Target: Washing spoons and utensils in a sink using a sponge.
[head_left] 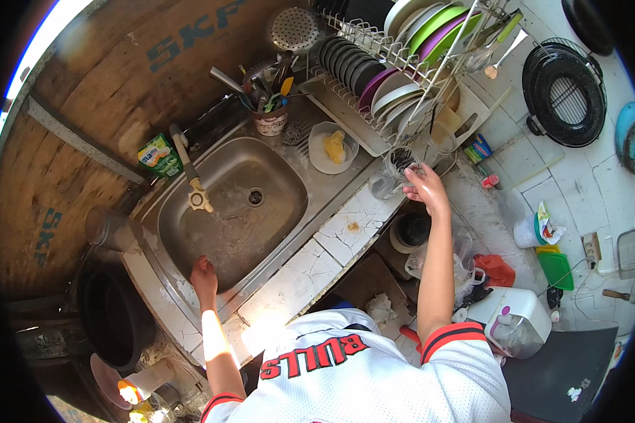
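My right hand (425, 187) is raised at the right end of the counter, beside the dish rack. Its fingers are closed around a clear drinking glass (400, 159). Just below that, a second clear glass (384, 186) stands on the tiled edge. My left hand (203, 279) hangs over the near left rim of the steel sink (236, 194), its fingers curled and nothing visible in them. A pale tap (195, 185) reaches over the basin. To the sink's right sits a white bowl (324, 159) with a yellow sponge (334, 146) in it.
The wire dish rack (374, 42) holds several plates and bowls. Behind the sink stand a utensil pot (269, 121) and a green pouch (161, 156). A black roasting pan (564, 92) lies far right. A white appliance (518, 317) stands right of my arm, and a dark tub (113, 314) lower left.
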A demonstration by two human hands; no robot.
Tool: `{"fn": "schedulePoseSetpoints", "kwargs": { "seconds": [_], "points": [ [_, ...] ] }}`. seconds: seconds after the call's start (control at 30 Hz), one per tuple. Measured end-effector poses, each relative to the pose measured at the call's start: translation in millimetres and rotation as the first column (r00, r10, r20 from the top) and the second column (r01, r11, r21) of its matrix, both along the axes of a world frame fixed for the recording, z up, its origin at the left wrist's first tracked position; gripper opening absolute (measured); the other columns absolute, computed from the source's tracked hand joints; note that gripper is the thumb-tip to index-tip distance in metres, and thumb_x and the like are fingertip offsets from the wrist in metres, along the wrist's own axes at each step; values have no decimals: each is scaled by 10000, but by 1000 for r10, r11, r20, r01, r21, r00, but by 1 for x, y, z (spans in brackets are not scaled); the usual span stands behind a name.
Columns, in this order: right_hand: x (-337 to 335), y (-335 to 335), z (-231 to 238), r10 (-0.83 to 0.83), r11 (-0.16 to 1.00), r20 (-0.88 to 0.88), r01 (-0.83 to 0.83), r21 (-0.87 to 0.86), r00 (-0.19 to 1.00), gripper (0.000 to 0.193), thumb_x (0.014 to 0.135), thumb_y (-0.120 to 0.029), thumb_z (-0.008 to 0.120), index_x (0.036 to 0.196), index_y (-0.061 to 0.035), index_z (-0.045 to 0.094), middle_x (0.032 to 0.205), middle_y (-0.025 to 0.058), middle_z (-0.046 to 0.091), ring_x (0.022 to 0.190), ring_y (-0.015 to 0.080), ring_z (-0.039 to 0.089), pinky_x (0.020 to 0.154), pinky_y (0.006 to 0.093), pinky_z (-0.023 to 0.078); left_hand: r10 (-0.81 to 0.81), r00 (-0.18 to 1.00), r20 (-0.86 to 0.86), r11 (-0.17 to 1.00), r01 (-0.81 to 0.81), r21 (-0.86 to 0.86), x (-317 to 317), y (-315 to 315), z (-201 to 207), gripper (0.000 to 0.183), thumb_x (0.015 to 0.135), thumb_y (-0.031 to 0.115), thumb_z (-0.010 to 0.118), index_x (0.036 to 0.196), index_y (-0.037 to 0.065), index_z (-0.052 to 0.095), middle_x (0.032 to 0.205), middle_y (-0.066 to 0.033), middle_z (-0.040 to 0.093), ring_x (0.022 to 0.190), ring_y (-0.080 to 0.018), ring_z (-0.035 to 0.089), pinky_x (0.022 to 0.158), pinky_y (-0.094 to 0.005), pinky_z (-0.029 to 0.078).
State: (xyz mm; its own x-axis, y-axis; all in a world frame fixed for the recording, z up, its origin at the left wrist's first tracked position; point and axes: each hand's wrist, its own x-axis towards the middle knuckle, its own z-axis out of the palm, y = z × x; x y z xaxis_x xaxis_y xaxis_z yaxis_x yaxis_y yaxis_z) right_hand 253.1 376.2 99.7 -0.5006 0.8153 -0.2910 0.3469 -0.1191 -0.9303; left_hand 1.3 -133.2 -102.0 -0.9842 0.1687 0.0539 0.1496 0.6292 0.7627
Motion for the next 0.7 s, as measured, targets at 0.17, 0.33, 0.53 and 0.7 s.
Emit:
{"fn": "schedulePoseSetpoints", "kwargs": {
  "seconds": [0.17,0.33,0.53,0.7],
  "points": [
    [-1,5,-9,-105,978,-252,54,-201,962,372,812,-4,575,1171,57,497,960,91,564,746,195,621,686,305,563,15,1000,19,999,-14,-36,4,0,1,234,836,80,568,1055,11,609,929,-171,669,872,-286,657,777,-361,513],
    [-1,26,-13,-160,986,-209,144,-88,965,412,828,-5,540,1238,21,511,1013,56,585,705,148,597,632,261,537,19,999,-25,999,-18,36,-2,13,13,225,826,64,572,1038,0,613,901,-161,675,864,-267,664,762,-342,514],
    [-3,13,-11,-216,963,55,203,175,975,396,862,-152,617,1221,-5,537,985,90,653,664,152,622,607,254,514,7,955,-296,993,30,118,-20,76,147,480,780,93,670,1219,34,485,1140,-130,532,897,-213,582,706,-327,481],
    [-43,-44,16,-257,388,-201,292,874,945,264,853,-77,611,1100,15,594,962,119,651,652,133,575,573,264,474,-186,906,-381,982,166,-85,-41,104,171,501,733,54,691,1195,74,500,1186,-144,501,961,-285,571,716,-353,506]
  ]
}}
